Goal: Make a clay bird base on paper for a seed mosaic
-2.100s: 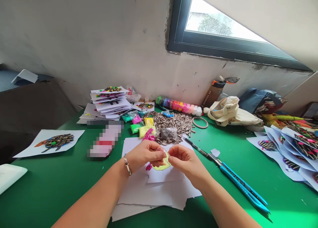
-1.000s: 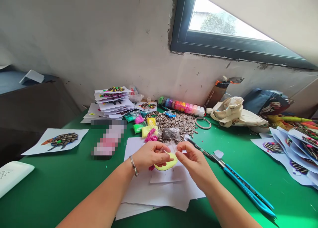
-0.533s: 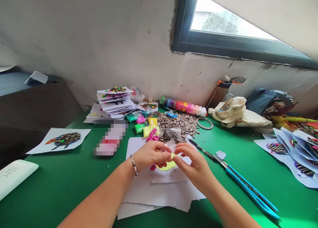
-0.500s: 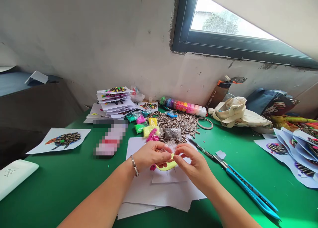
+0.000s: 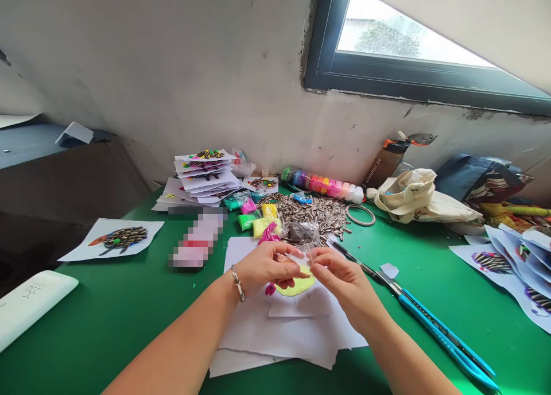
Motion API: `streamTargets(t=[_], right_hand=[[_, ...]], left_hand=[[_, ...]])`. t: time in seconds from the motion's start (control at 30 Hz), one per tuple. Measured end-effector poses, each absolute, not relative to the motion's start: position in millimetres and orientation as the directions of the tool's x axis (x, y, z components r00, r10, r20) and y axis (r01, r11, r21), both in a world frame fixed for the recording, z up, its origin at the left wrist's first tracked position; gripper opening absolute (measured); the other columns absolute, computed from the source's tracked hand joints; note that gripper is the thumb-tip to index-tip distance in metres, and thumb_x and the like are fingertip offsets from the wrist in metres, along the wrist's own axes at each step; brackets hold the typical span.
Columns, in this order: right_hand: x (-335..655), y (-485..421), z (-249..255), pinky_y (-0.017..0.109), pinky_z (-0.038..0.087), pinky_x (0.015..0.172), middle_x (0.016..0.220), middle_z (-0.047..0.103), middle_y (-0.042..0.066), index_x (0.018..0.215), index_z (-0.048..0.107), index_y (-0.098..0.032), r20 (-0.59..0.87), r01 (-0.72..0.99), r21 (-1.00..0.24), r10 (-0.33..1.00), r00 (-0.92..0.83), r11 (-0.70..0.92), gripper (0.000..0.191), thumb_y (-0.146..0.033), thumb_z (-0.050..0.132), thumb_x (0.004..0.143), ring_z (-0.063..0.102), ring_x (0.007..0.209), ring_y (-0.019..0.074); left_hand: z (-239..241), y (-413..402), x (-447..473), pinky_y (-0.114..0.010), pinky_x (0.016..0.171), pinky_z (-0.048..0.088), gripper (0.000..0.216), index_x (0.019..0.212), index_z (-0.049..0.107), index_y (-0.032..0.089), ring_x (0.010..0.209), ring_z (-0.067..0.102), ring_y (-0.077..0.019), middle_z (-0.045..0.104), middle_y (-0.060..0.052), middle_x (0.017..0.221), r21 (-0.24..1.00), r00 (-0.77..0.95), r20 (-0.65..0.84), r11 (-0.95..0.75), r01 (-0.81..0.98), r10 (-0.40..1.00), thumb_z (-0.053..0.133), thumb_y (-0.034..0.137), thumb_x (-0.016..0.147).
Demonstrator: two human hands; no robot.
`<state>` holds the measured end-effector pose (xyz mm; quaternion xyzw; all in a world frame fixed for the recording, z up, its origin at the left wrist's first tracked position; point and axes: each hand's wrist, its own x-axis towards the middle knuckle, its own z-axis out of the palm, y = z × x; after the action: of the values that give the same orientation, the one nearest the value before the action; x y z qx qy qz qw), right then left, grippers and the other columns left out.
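Note:
A flat yellow clay disc (image 5: pixel 296 287) in a clear plastic wrap is held between both hands over a pile of white paper sheets (image 5: pixel 284 332). My left hand (image 5: pixel 267 264), with a metal bracelet on the wrist, pinches the disc's left side. My right hand (image 5: pixel 344 280) pinches the clear wrap at the disc's upper right edge. A bit of pink clay (image 5: pixel 270 290) shows below my left hand.
Green table (image 5: pixel 107 314). Sunflower seed pile (image 5: pixel 314 214) and coloured clay bags (image 5: pixel 258 217) lie behind the hands. Blue utility knife (image 5: pixel 443 335) to the right, tape ring (image 5: pixel 360 215), clay pot row (image 5: pixel 321 184), stacked seed pictures (image 5: pixel 204 174), cloth bag (image 5: pixel 413 197), white box (image 5: pixel 30 303) at left.
The view has drifted a little left and up. Both hands keep pinching the yellow disc and its wrap, with the fingers working closer together at its top edge.

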<state>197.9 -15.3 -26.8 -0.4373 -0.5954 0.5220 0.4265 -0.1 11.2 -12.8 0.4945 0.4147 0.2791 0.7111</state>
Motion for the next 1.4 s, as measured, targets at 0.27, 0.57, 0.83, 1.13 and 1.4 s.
streamTargets(t=[0.27, 0.57, 0.83, 1.13, 1.4], right_hand=[[192.8, -18.3, -33.8, 0.034, 0.050, 0.087, 0.129, 0.052, 0.004, 0.117, 0.066, -0.036, 0.087, 0.184, -0.967, 0.906, -0.414, 0.177, 0.031, -0.035, 0.064, 0.087, 0.055, 0.112, 0.0220], [191.2, -18.4, -35.6, 0.037, 0.050, 0.092, 0.116, 0.057, 0.006, 0.092, 0.070, -0.026, 0.147, 0.127, -0.973, 0.938, -0.314, 0.195, 0.012, -0.035, 0.064, 0.087, 0.057, 0.108, 0.0221], [185.1, -21.7, -26.0, 0.041, 0.044, 0.102, 0.127, 0.054, 0.006, 0.103, 0.074, -0.031, 0.093, 0.178, -0.969, 0.925, -0.370, 0.169, 0.021, -0.039, 0.063, 0.087, 0.050, 0.121, 0.0250], [182.7, -23.7, -24.4, 0.033, 0.047, 0.092, 0.108, 0.058, 0.007, 0.086, 0.073, -0.027, 0.188, 0.225, -0.936, 0.924, -0.335, 0.272, 0.017, -0.030, 0.058, 0.090, 0.053, 0.111, 0.0217], [184.8, -23.8, -24.7, 0.034, 0.048, 0.089, 0.107, 0.055, 0.007, 0.080, 0.067, -0.023, 0.190, 0.253, -0.928, 0.931, -0.312, 0.274, 0.015, -0.032, 0.059, 0.089, 0.058, 0.100, 0.0199]], left_hand=[[-12.4, 11.1, -0.9, -0.019, 0.047, 0.040, 0.037, 0.099, 0.067, 0.012, 0.049, 0.054, -0.0079, 0.060, 0.003, 0.058, 0.950, 0.523, -0.253, 0.313, -0.027, 0.814, 0.078, 0.033, 0.070], [-16.7, 8.9, 2.9, -0.019, 0.048, 0.040, 0.049, 0.104, 0.063, 0.013, 0.051, 0.059, -0.0108, 0.059, 0.003, 0.053, 0.939, 0.547, -0.248, 0.338, -0.069, 0.800, 0.080, 0.041, 0.068], [-17.6, 10.0, 3.5, -0.021, 0.049, 0.040, 0.047, 0.103, 0.063, 0.012, 0.048, 0.053, -0.0089, 0.059, 0.003, 0.054, 0.937, 0.572, -0.228, 0.338, -0.092, 0.788, 0.079, 0.041, 0.070], [-12.8, 4.8, 8.5, -0.021, 0.049, 0.038, 0.037, 0.088, 0.064, 0.013, 0.052, 0.056, -0.0113, 0.053, 0.004, 0.049, 0.944, 0.582, -0.218, 0.320, -0.077, 0.783, 0.077, 0.044, 0.072], [-12.7, 6.2, 8.8, -0.020, 0.049, 0.039, 0.041, 0.095, 0.067, 0.012, 0.052, 0.056, -0.0108, 0.056, 0.003, 0.051, 0.941, 0.565, -0.252, 0.336, -0.048, 0.785, 0.079, 0.042, 0.069]])
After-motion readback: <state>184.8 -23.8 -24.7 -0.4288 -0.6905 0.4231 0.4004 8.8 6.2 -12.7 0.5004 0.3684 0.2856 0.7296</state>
